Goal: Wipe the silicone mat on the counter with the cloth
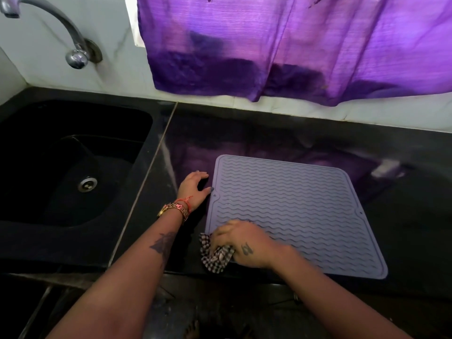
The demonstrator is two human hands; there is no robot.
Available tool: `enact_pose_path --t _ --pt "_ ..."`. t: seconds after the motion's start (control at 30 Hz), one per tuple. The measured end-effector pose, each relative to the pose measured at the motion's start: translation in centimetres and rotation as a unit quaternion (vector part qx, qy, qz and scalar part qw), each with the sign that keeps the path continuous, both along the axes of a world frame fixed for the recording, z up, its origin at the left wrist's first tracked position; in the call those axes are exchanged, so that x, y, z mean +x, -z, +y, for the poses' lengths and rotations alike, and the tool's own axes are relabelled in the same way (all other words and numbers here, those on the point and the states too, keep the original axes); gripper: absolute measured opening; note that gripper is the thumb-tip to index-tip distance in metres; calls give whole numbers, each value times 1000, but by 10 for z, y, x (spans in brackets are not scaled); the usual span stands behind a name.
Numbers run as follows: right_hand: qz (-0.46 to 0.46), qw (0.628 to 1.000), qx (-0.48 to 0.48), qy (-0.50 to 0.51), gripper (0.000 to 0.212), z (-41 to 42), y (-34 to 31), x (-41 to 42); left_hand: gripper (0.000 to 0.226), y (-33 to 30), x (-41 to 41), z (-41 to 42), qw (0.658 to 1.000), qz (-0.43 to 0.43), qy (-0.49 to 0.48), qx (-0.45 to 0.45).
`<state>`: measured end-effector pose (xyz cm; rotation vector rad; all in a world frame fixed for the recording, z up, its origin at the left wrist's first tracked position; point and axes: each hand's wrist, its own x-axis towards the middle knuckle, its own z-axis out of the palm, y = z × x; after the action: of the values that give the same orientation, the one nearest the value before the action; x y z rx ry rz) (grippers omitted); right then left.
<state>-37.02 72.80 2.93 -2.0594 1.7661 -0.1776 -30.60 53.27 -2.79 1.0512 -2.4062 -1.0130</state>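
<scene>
Hands: two; mat (288, 206), cloth (215, 258): one.

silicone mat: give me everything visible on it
The silicone mat is grey-lilac, squarish with rounded corners, a raised rim and wavy ridges. It lies flat on the black counter, right of the sink. The left hand touches its left edge; the right hand presses a checked cloth on its near-left corner.
</scene>
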Motion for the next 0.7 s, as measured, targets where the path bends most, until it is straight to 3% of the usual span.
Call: enact_pose_path --t 0.2,0.3,0.43,0.6,0.7 --pt "-25 996 80 -6 51 19 -15 -21 45 -1 1 1 1000 2 -1 12" --pt "-17 990 132 39 48 25 -28 -43 46 -2 1 1 1000 0 1 12" --pt "-39 987 1 159 46 12 -36 -46 45 0 0 1 1000 0 -4 3" --pt "-45 998 7 42 43 -5 -7 3 45 0 -1 2 1000 -7 -2 -2" --pt "-40 999 -13 24 48 5 3 1 45 0 -1 2 1000 -6 -2 -5"
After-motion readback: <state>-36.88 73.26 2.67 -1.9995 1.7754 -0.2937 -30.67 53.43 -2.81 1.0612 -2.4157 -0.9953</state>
